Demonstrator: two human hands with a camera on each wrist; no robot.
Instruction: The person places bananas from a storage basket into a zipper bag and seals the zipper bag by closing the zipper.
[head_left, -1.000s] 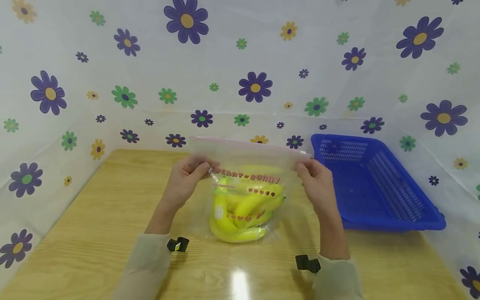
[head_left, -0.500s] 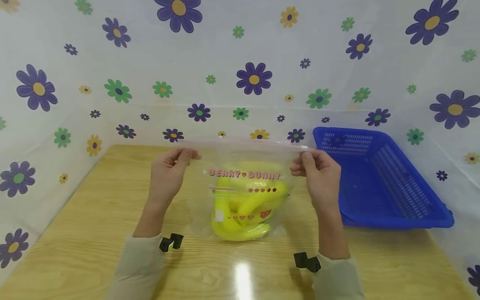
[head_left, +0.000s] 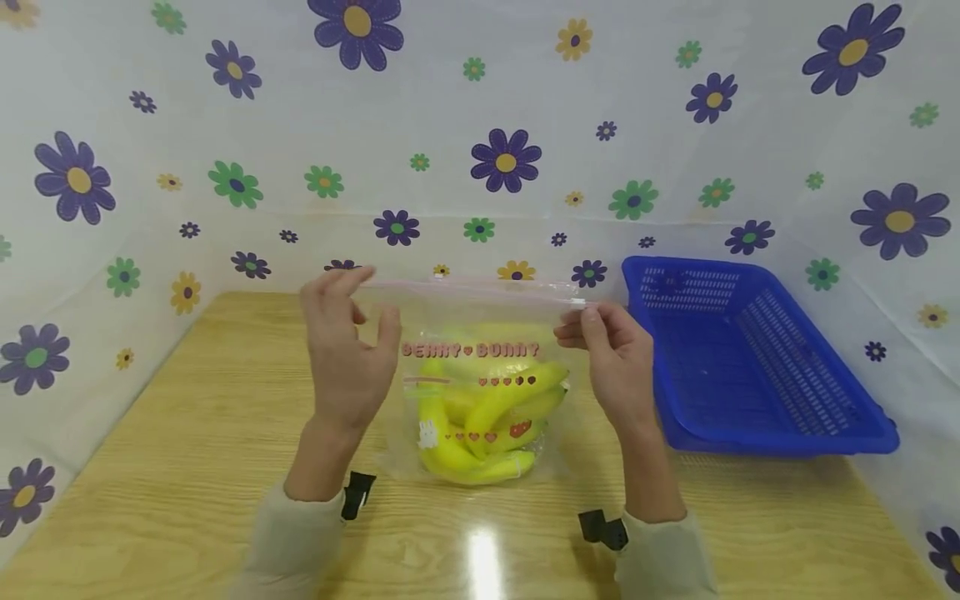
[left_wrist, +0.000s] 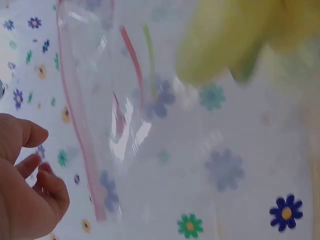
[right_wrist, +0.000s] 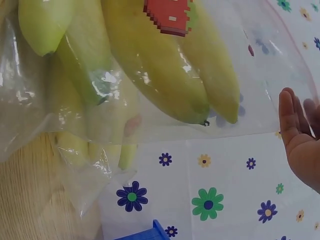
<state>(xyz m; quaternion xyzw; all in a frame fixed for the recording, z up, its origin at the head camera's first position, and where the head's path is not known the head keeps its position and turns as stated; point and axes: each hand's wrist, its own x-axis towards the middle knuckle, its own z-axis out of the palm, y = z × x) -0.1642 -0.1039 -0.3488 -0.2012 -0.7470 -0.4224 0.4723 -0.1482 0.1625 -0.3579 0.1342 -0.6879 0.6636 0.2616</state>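
A clear zip bag (head_left: pixel 480 333) printed "BERRY BUNNY" stands upright on the wooden table, with several yellow bananas (head_left: pixel 487 408) inside. Its pink zip edge runs along the top, with a white slider at the right end. My right hand (head_left: pixel 618 358) pinches the bag's upper right corner beside the slider. At the upper left corner my left hand (head_left: pixel 348 350) has its thumb and fingers spread apart. In the left wrist view this hand (left_wrist: pixel 30 180) lies off the pink edge, holding nothing. Banana tips (right_wrist: pixel 205 110) show through the plastic in the right wrist view.
A blue plastic basket (head_left: pixel 757 433) with slotted walls stands right of the bag, close to my right hand. The wooden table (head_left: pixel 202 467) reaches back to a white flowered cloth (head_left: pixel 450 92) hung behind and at both sides.
My left hand has let go of the bag's upper left corner and spread its fingers. The right hand keeps its pinch and has shifted slightly left with the bag.
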